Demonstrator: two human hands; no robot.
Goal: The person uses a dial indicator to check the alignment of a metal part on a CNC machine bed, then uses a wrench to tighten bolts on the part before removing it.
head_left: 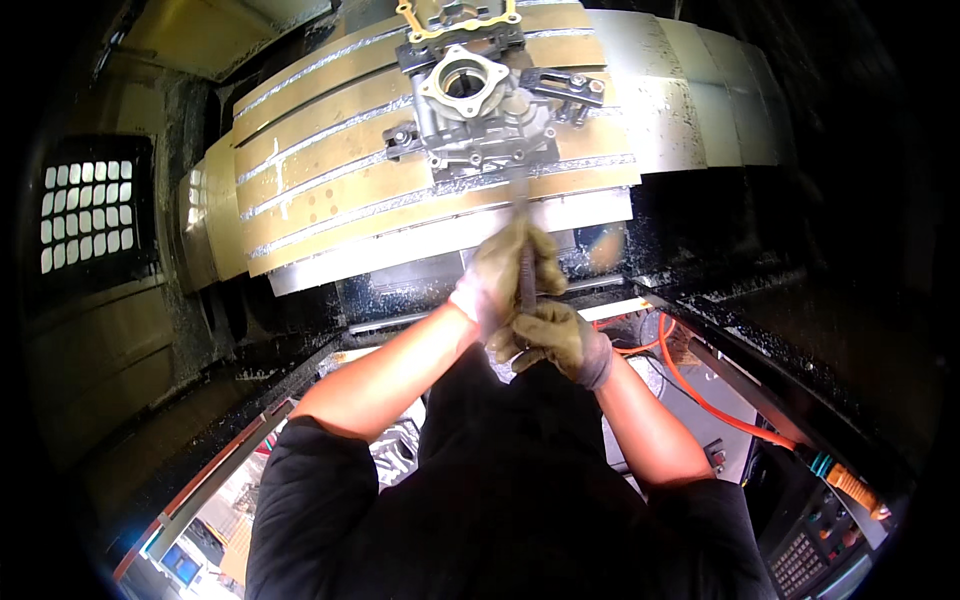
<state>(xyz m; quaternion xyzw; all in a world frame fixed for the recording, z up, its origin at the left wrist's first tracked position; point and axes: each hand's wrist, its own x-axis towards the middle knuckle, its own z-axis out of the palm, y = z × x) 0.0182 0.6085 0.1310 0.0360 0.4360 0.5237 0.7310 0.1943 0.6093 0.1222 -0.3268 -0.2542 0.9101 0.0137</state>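
Both my hands wear yellowish work gloves and grip a long, narrow dark bar-shaped tool. My left hand wraps around its middle. Lower down, my right hand closes about the near end. The tool's far end is blurred and points at the front edge of a grey metal casting; whether they touch I cannot tell. A round bore in a star-shaped flange stands on top of the casting. Dark clamps hold it at the right, with another clamp at its left.
The slotted machine table carries the casting, and metal chips fill its slots. Metal way covers lie to the right. Dark enclosure walls flank me. An orange hose hangs at the lower right, near a control keypad.
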